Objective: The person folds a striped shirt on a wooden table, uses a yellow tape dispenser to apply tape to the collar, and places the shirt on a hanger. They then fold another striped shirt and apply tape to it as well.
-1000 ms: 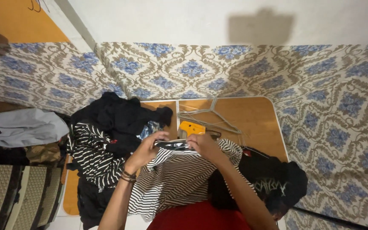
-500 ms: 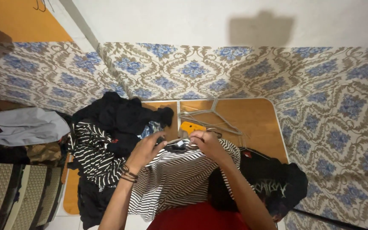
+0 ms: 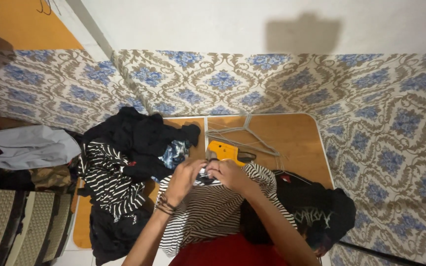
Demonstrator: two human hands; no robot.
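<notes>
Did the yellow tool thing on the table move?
No. The yellow tool lies where it was, just left of the grey hangers near the seam of the wooden table, beyond both hands.

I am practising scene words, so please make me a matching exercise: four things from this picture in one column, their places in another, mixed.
Things:
1. yellow tool
2. wire hangers
3. striped shirt
4. grey cloth

Places:
A. far left, off the table
B. under both hands
C. just beyond the hands
D. at the table's far edge

Pairs: 1-C, 2-D, 3-B, 4-A
</notes>
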